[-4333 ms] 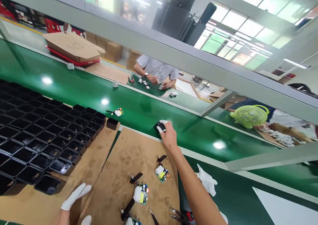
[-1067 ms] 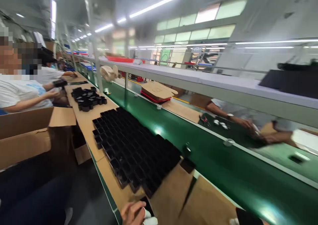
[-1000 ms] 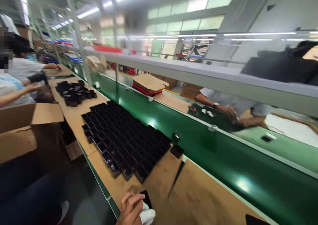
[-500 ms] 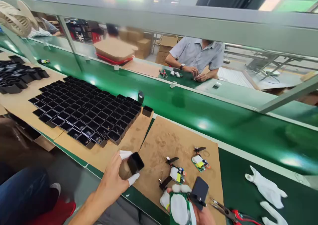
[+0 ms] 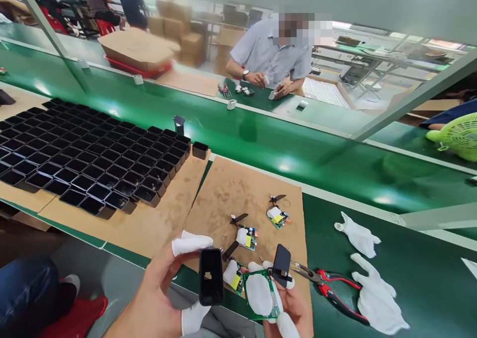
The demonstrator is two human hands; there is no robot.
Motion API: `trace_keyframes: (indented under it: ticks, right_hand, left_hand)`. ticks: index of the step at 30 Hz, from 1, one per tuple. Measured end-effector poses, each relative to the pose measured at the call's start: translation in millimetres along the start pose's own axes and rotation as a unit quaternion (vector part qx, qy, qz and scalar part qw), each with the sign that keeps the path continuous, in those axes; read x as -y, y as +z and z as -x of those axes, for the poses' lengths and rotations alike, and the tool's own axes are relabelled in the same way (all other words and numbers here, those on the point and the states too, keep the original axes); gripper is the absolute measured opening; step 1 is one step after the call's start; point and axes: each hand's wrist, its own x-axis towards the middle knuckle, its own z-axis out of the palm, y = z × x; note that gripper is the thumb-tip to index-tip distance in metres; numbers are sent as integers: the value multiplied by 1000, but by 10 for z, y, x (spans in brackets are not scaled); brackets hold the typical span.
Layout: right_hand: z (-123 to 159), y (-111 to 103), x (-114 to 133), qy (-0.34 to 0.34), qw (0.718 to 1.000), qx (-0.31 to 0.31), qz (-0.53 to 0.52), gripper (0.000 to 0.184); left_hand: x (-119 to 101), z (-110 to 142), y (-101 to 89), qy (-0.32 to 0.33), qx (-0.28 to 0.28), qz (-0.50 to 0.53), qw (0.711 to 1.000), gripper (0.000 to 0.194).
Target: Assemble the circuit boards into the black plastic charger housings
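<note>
Black box is gripped by the left hand, between thumb and fingers; white finger covers are worn. Its mouth is turned to the camera, and a small hole is seen in its bottom. Circuit board with a white pad is held by the right hand, just right of the box, apart from it. Flat black piece is seen tilted at the board's right edge, by the fingertips; its attachment cannot be told.

Beyond the hands, a stained cardboard sheet is spread on the green table. Three more boards are laid there, the nearest partly hidden behind the held items. Pliers with red-black handles are placed at the right, nose over the sheet, handles by two white gloves.

To the left, black cases are packed in rows on cardboard; one case is set slightly apart. Farther out, a green belt is crossed by reflections; a black item is stood on it.

Across the belt, small white parts are handled by a person in a grey shirt. Cartons are stacked behind; a green fan is seen at far right.
</note>
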Motion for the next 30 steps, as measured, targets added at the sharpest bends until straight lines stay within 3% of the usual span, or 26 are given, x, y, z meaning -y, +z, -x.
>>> trace_keyframes:
  ticks: [5, 14, 19, 22, 26, 30]
  right_hand:
    - [57, 90, -23, 8, 1000, 0, -10, 67]
    - [-153, 16, -20, 18, 999, 39, 7, 63]
    - [-126, 2, -97, 42, 998, 46, -15, 65]
    - [-99, -6, -116, 38, 998, 50, -15, 64]
    - [-87, 18, -98, 31, 999, 44, -4, 64]
    - [-101, 69, -61, 33, 999, 30, 19, 65]
  left_hand:
    - [-12, 3, -1, -23, 7, 17, 1000, 85]
    - [125, 141, 1, -15, -47, 63, 997, 89]
    - [57, 188, 6, -67, -74, 115, 988, 88]
    - [-2, 186, 41, -62, -102, 120, 986, 83]
    - [-52, 187, 13, -21, -68, 70, 995, 79]
    - [-72, 245, -89, -21, -41, -15, 999, 84]
